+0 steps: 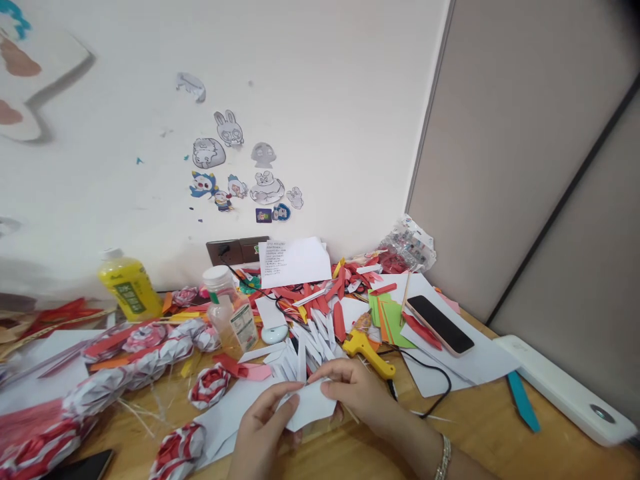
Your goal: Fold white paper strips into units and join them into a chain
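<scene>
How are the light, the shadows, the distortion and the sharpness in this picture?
All in the head view: light looks soft, fairly even; a shadow edges the large wall decoration; the yellow bottle leans left, probably lens stretch; the top right corner darkens; the text sheet is too soft to read; white paper between left hand and right hand shows little texture.

The sheet (313, 408) is matt paper, the tabletop (480, 427) smooth wood.

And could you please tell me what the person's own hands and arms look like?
The left hand and right hand wear no gloves. A pale, shiny bracelet circles the right arm; no sleeve is in view.
</scene>
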### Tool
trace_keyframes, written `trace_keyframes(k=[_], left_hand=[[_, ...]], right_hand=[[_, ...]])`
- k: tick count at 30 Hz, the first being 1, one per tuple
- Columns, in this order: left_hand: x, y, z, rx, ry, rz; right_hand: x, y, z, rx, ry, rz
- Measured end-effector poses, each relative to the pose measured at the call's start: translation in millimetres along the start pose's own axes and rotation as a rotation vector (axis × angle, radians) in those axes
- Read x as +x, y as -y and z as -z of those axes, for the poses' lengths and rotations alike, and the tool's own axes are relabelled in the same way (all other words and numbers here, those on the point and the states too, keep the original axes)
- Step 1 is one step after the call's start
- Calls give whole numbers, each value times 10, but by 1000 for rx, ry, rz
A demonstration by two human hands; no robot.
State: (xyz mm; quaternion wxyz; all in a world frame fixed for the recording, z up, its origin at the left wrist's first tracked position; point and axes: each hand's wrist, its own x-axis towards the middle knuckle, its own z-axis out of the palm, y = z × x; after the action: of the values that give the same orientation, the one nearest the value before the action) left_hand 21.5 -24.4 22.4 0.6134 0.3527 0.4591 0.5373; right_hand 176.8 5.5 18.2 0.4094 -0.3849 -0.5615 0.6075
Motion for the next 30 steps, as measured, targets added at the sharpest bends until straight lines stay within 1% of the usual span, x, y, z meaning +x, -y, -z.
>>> trace_keyframes(k=[3,5,10,15,19,21,24,27,30], left_hand=[[-3,25,6,-46,13,29],[-7,18,-2,-46,16,37],[-9,-30,-34,-35,59,4],[-26,-48,-61,123,21,-38],[-47,-73,-74,251,-32,-59],[-44,-78,-65,331,-66,-66],[-28,-65,-39,426,-73,-80],[-8,-37,-20,400,-70,-81],[11,-12,-14,298,-24,-14]], right_hand=[[9,-3,-22,40,-27,8],[14,-16,-18,37,-16,39],[13,-38,30,-71,33,109],[3,-27,55,-169,51,122],[1,-25,60,-253,26,148],[3,-25,59,-278,22,130],[10,-25,57,-301,30,95],[9,-12,55,-340,13,100],[-4,17,50,-415,-11,144]])
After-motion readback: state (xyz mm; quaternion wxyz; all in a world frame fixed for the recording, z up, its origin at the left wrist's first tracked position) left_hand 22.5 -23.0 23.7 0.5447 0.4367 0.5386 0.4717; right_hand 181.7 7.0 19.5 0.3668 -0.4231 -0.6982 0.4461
